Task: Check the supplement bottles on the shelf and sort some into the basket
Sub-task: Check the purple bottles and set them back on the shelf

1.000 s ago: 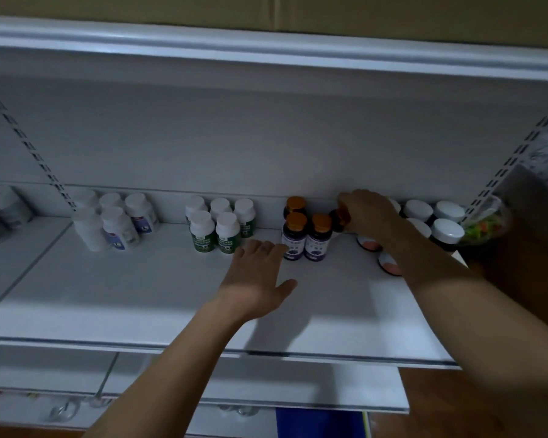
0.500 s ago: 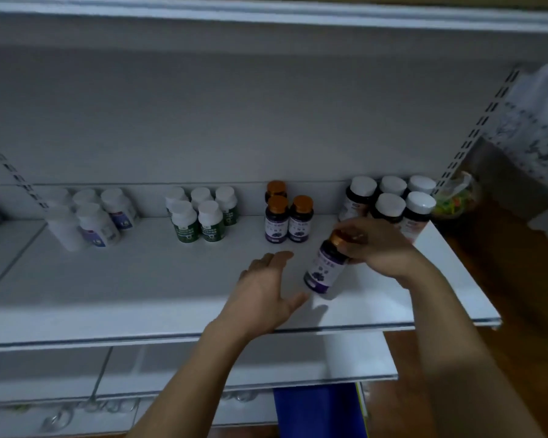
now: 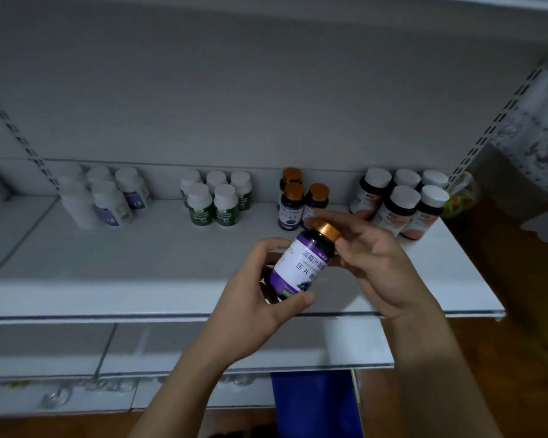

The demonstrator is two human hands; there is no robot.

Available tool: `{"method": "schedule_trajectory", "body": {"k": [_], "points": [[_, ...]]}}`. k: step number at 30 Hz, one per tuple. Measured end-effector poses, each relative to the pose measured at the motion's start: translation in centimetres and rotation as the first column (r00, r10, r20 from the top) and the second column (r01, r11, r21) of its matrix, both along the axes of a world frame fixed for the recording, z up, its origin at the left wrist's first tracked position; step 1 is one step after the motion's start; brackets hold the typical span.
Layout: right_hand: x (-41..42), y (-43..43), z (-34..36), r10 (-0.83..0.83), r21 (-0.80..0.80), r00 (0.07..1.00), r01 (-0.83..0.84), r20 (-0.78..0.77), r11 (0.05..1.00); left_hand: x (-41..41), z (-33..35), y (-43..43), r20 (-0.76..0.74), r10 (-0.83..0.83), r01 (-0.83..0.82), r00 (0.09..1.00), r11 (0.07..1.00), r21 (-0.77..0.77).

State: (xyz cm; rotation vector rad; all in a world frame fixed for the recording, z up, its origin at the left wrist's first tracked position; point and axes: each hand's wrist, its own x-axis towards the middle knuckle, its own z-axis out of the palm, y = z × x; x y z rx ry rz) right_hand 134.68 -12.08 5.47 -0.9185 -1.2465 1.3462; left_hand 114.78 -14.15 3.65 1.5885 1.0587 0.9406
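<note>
Fingers of the left hand are curled round the lower half of a purple-labelled bottle, with the thumb pressed across its bottom edge. The right hand pinches the same bottle at the neck, thumb in front and forefinger behind its gold cap. Both hands are clamped on it. It hangs tilted in the air above the front part of the shelf, cap up and to the right, label facing the person.

Behind it all stands the grey back panel, with a slotted upright at the right. The white shelf runs across the whole width, and a lower shelf shows beneath its front edge. Wooden floor lies to the right, and something blue sits below the lower shelf, between the forearms.

Along the back of the shelf the bottles stand upright in clusters. At the right are five dark bottles with white caps and pinkish labels. At the left are white bottles with blue labels. Five white-capped bottles with green labels stand left of centre. Three purple bottles with orange caps stand just behind the held one. A small clear tub of colourful bits sits past the shelf's right end.
</note>
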Motion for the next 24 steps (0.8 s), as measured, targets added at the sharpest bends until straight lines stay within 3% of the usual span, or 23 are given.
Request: {"method": "schedule_trajectory", "body": {"k": [7, 11, 24], "points": [[-4.2, -0.1, 0.1, 0.069, -0.069, 0.996, -0.072, -0.052, 0.995, -3.4, 0.4, -1.4, 0.087, 0.066, -0.065, 0.994, 0.998, -0.016], [-6.2, -0.2, 0.2, 0.08, -0.117, 0.99, -0.094, -0.119, 0.989, -4.7, 0.2, -1.6, 0.042, 0.108, -0.109, 0.993, 0.994, 0.032], [-8.5, -1.8, 1.2, 0.051, -0.061, 0.984, -0.063, -0.173, 0.996, -6.3, -0.1, -1.5, 0.053, 0.056, -0.064, 0.997, 0.985, 0.162]]}}
